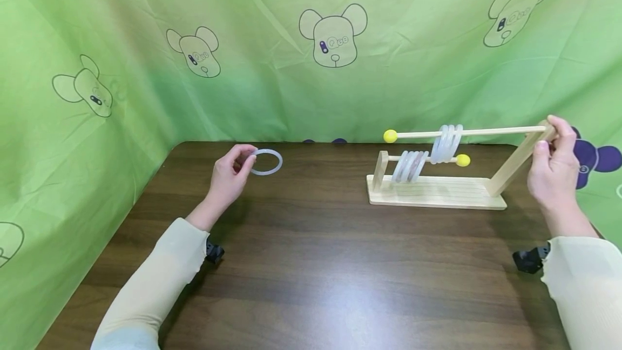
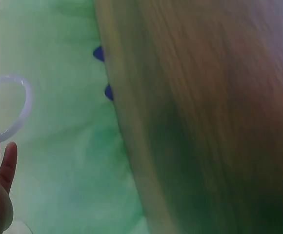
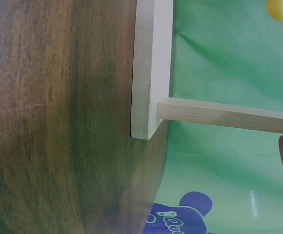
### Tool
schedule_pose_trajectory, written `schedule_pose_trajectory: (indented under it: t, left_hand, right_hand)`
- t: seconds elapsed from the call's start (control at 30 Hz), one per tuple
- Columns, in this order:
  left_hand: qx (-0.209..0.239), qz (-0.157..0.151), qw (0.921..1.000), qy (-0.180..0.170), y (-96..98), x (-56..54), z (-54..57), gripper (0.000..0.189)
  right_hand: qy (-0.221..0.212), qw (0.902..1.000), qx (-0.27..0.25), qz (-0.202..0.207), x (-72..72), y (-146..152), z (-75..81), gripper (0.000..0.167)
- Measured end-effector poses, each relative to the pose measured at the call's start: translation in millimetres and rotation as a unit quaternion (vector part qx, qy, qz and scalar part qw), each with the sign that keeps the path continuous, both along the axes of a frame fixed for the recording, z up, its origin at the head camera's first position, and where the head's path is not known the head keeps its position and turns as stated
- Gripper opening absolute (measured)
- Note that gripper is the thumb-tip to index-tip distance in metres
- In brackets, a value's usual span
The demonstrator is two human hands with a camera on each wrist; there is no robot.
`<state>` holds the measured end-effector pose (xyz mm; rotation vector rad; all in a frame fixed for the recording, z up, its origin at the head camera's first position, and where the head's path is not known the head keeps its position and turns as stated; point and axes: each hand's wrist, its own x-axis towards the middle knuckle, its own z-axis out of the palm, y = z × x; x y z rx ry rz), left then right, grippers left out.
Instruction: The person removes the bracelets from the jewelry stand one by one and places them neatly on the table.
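My left hand (image 1: 228,174) pinches a pale, translucent bangle (image 1: 281,162) by its near side, above the left part of the table. The left wrist view shows the same bangle (image 2: 28,97) at the fingertips. To the right stands a wooden bangle rack (image 1: 452,193) with two rods, each tipped with a yellow ball. My right hand (image 1: 554,174) grips the top of its tall post (image 1: 515,163), thumb in front. Several bangles (image 1: 443,147) hang on the upper rod; several more bangles (image 1: 405,169) hang on the lower one. In the right wrist view the fingers are partly cut off.
A dark brown wooden table (image 1: 311,263) lies under both hands. Green cloth (image 1: 262,80) printed with mouse heads hangs behind and at the sides. The rack's upper yellow ball (image 1: 390,136) points left, the lower yellow ball (image 1: 463,160) right.
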<state>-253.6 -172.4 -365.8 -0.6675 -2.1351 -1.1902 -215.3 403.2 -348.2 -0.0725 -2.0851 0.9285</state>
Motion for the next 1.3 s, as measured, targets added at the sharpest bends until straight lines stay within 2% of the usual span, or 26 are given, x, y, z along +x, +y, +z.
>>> schedule_pose_trajectory:
  t: [0.33,0.5,0.67,0.83,1.0,1.3]
  left_hand:
    - [-0.048,0.015,0.9971,-0.058,-30.3,-4.4,-3.2,0.01]
    - [-0.084,0.032,0.9922,-0.087,-45.2,-7.2,-8.0,0.01]
    - [-0.103,0.027,0.9865,-0.125,-58.3,-11.5,-12.9,0.009]
    - [-0.125,0.012,0.9777,-0.168,-66.7,-16.7,-16.3,0.009]
    - [-0.16,0.0,0.964,-0.212,-71.0,-23.0,-18.5,0.01]
    - [-0.216,0.002,0.9444,-0.248,-73.0,-40.5,-21.4,0.01]
  right_hand:
    - [-0.019,0.9998,-0.002,-0.009,2.2,0,1.0,0.041]
    - [-0.015,0.9999,-0.004,-0.002,3.1,-2,0.7,0.041]
    - [-0.007,1.0,-0.003,0.001,3.1,-1,1.0,0.041]
    - [-0.008,1.0,0.0,0.001,2.6,0,1.5,0.041]
    - [-0.009,1.0,0.002,-0.001,2.7,0,1.6,0.041]
    - [-0.008,1.0,0.004,-0.001,3.1,0,1.9,0.041]
